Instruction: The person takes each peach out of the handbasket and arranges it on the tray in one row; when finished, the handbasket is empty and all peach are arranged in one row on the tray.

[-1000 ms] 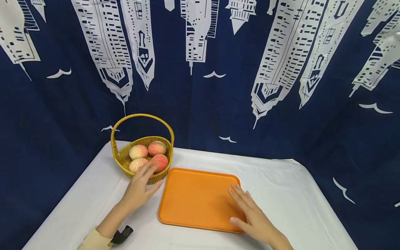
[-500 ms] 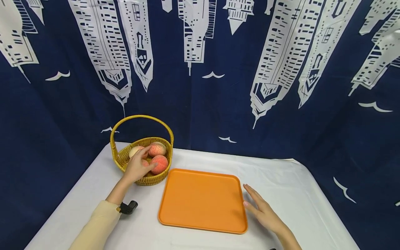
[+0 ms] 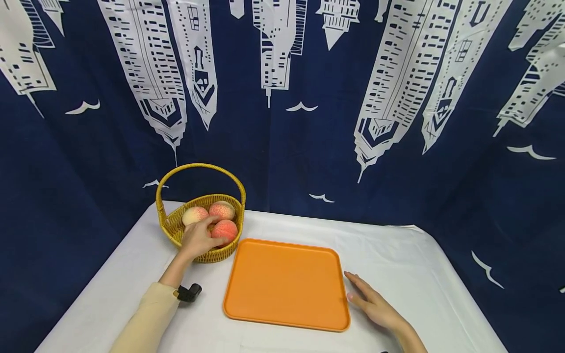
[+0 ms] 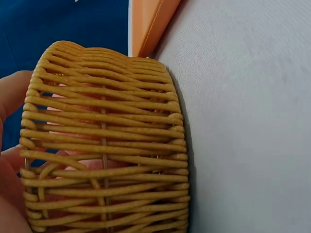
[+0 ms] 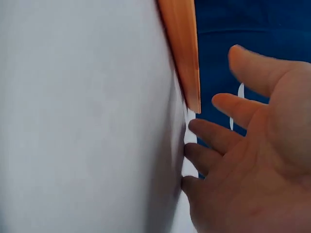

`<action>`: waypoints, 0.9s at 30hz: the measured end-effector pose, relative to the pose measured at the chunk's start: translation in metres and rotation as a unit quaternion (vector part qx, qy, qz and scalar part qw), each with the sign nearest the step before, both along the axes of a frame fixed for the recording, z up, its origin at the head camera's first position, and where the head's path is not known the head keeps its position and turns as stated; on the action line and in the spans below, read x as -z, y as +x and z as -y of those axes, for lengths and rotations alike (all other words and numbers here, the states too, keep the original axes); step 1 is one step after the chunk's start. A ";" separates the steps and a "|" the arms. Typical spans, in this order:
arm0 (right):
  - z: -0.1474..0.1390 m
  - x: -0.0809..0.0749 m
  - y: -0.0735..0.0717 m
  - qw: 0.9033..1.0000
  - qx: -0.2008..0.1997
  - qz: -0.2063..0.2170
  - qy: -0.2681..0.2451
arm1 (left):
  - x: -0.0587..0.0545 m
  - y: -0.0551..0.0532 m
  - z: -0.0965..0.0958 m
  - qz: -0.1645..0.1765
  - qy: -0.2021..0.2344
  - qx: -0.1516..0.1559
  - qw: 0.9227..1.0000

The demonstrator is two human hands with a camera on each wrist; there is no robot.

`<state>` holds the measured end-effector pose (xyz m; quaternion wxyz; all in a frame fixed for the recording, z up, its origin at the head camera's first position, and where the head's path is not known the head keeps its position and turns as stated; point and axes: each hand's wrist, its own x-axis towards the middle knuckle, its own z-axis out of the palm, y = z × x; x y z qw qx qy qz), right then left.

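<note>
A yellow wicker basket with a tall hoop handle holds several peaches. My left hand reaches over the basket's front rim, fingers and thumb bent about the red peach at the front right. Behind it lie a pale peach and a speckled peach; the front-left peach is hidden under the hand. The left wrist view shows the basket weave close up, with pinkish fruit behind it. My right hand, fingers loosely extended and holding nothing, is beside the right edge of an orange tray.
The tray lies flat just right of the basket on a white-covered table. Behind the table hangs a navy cloth printed with white buildings and birds. A small black device sits at my left wrist.
My left hand has come from in front of the basket over its rim and lowered its fingers round the red peach. My right hand has drawn back from above the tray to beside it.
</note>
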<state>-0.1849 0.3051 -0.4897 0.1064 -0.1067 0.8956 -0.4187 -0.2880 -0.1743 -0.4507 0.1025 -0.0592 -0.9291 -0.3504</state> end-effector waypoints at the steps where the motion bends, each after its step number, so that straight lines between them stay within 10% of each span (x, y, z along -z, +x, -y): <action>1: 0.000 0.001 -0.001 1.000 0.000 0.006 0.002 | 0.000 0.000 -0.001 0.001 -0.007 -0.003 1.000; 27: -0.001 0.017 -0.002 0.999 -0.014 0.010 -0.037 | 0.004 -0.003 -0.010 0.004 -0.059 -0.057 0.997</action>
